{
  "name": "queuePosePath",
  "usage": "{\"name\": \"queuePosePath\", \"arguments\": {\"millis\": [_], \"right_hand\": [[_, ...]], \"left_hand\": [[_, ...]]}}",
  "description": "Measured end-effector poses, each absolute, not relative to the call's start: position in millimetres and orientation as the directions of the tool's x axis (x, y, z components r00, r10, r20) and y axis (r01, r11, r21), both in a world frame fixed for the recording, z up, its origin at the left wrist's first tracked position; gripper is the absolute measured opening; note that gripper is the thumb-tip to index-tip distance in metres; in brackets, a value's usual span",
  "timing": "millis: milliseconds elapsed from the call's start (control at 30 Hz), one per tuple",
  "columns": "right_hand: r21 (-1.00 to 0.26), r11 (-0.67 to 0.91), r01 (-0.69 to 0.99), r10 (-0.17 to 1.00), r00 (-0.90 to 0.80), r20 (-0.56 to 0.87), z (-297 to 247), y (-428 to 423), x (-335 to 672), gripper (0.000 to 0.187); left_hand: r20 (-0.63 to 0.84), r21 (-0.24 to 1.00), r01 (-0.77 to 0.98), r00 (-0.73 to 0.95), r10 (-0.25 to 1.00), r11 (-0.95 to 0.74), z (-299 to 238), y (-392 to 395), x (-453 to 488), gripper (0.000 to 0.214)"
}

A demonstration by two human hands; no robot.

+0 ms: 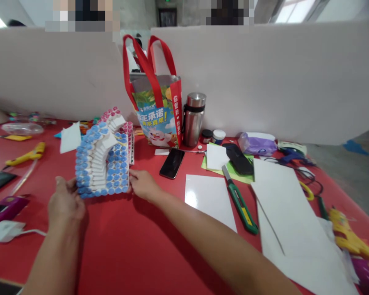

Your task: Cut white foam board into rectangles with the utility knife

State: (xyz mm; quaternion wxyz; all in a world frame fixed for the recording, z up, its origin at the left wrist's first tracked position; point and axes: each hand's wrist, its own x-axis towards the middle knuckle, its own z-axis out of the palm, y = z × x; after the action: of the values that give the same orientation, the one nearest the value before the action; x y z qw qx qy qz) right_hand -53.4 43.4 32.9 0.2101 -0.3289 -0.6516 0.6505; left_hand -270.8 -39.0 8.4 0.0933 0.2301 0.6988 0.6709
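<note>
A model built of many small white vials with blue and pink caps (103, 157) stands on the red table (135, 246), left of the middle. My left hand (66, 200) grips its lower left corner with curled fingers. My right hand (143, 184) presses against its lower right corner, fingers closed on the edge. Both forearms reach in from the bottom of the view.
Behind the model stand a red-handled printed bag (158, 108) and a steel flask (193, 119). A black phone (172, 163), white sheets (210, 196), a green utility knife (240, 200), yellow glue guns (26, 155) and small jars lie around. A white partition runs along the back.
</note>
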Motion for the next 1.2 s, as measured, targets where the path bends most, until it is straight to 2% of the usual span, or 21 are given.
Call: {"name": "queuePosePath", "arguments": {"millis": [67,133,200,267,433,600,833,933,1033,1100,1200], "right_hand": [[-0.987,0.040,0.154,0.703,-0.707,-0.082,46,34,-28,0.034],[-0.977,0.105,0.185,0.698,-0.714,-0.060,60,21,5,0.032],[-0.954,0.161,0.254,0.720,-0.691,-0.062,71,5,41,0.027],[-0.927,0.175,0.330,0.766,-0.637,-0.082,77,-14,76,0.024],[-0.892,0.083,0.444,0.825,-0.533,-0.189,77,-63,146,0.021],[-0.870,0.026,0.492,0.847,-0.474,-0.243,73,-82,187,0.017],[-0.783,0.016,0.622,0.897,-0.355,-0.264,69,-73,212,0.030],[-0.790,0.011,0.613,0.902,-0.347,-0.257,64,-73,220,0.037],[-0.806,-0.019,0.592,0.906,-0.330,-0.264,60,-76,229,0.053],[-0.794,-0.023,0.608,0.915,-0.308,-0.262,59,-79,233,0.061],[-0.744,0.030,0.667,0.937,-0.278,-0.211,56,-85,233,0.060]], "left_hand": [[0.082,0.997,0.074,-0.878,0.471,-0.034,19,-51,-249,0.043],[-0.099,0.983,-0.165,-0.841,0.532,-0.079,31,-64,-218,0.024],[-0.209,0.959,-0.283,-0.771,0.602,-0.029,42,-77,-183,0.010],[-0.283,0.940,-0.339,-0.701,0.655,0.044,48,-88,-148,0.015],[-0.405,0.898,-0.366,-0.470,0.784,0.245,47,-113,-84,0.034],[-0.423,0.892,-0.316,-0.329,0.845,0.324,48,-119,-45,0.036],[-0.444,0.887,-0.325,-0.412,0.796,0.327,44,-97,0,0.035],[-0.353,0.935,-0.187,-0.407,0.843,0.301,36,-95,4,0.040],[-0.297,0.944,0.011,-0.400,0.867,0.329,30,-101,-1,0.045],[-0.321,0.907,0.128,-0.406,0.856,0.401,30,-105,-6,0.048],[-0.386,0.858,0.196,-0.363,0.848,0.474,35,-104,-11,0.051]]}}
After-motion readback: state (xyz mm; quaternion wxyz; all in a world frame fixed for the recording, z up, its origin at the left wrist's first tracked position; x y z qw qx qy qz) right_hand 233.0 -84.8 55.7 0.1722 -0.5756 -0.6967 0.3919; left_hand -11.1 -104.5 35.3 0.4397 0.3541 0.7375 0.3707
